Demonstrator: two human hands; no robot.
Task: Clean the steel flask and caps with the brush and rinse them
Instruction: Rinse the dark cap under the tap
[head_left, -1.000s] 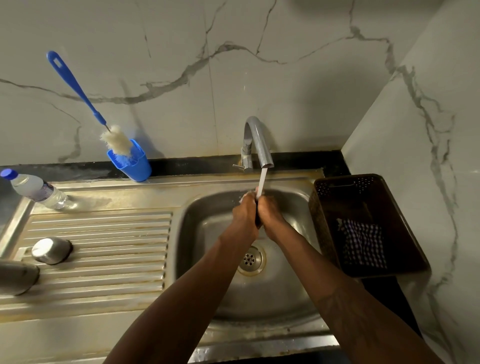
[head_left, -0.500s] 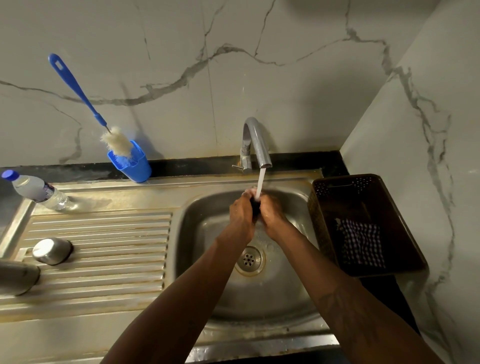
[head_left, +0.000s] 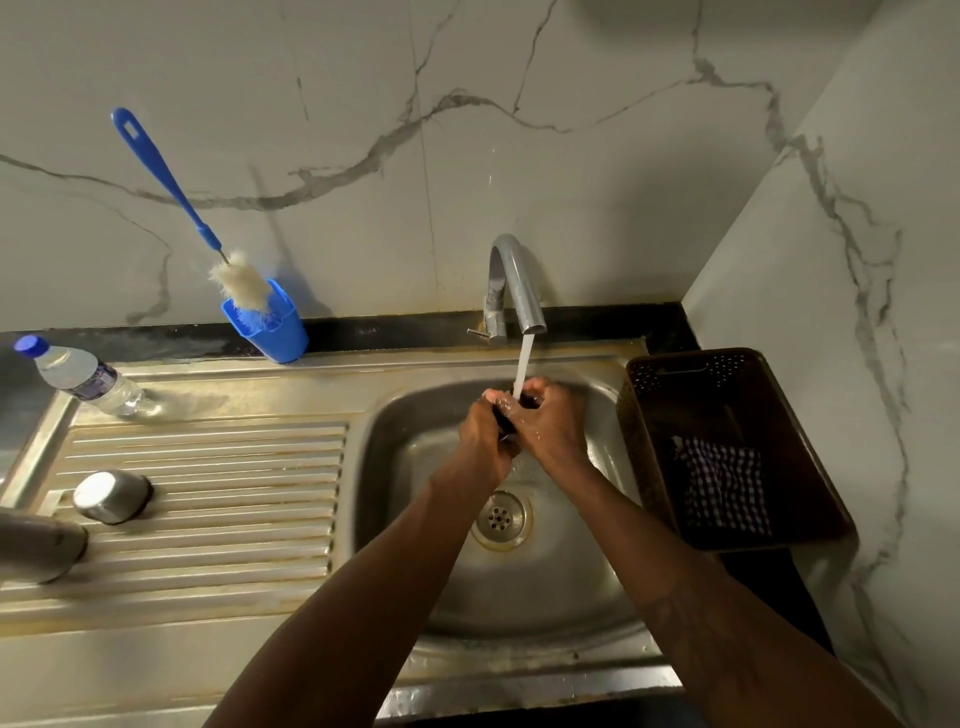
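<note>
Rinsing dark cap (head_left: 506, 422) under tap (head_left: 514, 280), left hand (head_left: 485, 439) & right hand (head_left: 553, 426) both gripping it so stream (head_left: 524, 358) hits it; flask (head_left: 36, 545), steel cap (head_left: 111, 496) left of tap, prob. draining.

Over the sink (head_left: 519, 587), the left hand (head_left: 485, 436) and right hand (head_left: 553, 426) together grip a dark cap (head_left: 506, 415) under water (head_left: 522, 364) running from the tap (head_left: 514, 280). On the drainboard (head_left: 208, 467) sit a steel cap (head_left: 111, 496) and the steel flask (head_left: 36, 545). The brush (head_left: 171, 192) stands tilted in a blue holder (head_left: 272, 332) by the wall.
</note>
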